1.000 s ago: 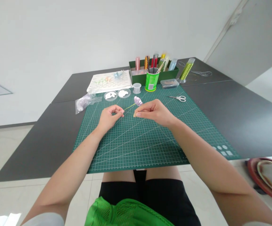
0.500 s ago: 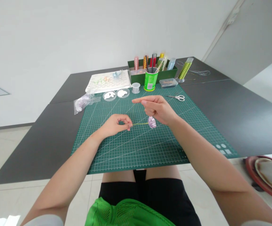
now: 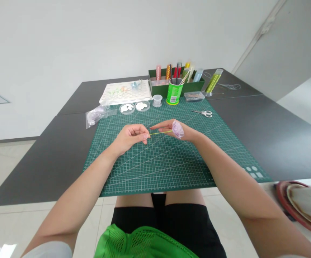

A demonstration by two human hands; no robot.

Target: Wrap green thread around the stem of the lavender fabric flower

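Note:
Between thumb and fingertips, my left hand [image 3: 133, 138] pinches the end of a thin green stem. The stem runs level to the right and carries a pale lilac artificial flower [image 3: 178, 129]. Just behind the flower is my right hand [image 3: 166, 125], fingers stretched to the left and nothing seen in them; the bloom hides part of its palm and wrist. Whether the bloom touches that hand I cannot tell. Both hands are above a green cutting mat [image 3: 155, 168].
Scissors [image 3: 206, 113], two dishes of white pieces [image 3: 127, 108], a small clear tub [image 3: 157, 101] and a green can of tools [image 3: 173, 95] stand at the back. Behind are a green box [image 3: 158, 89] of thread spools and a white stack [image 3: 125, 92]. A plastic bag [image 3: 95, 116] lies left.
My right hand has come down from above the flower to behind it, its pointing finger joined by other outstretched fingers. The flower and my left hand have risen slightly.

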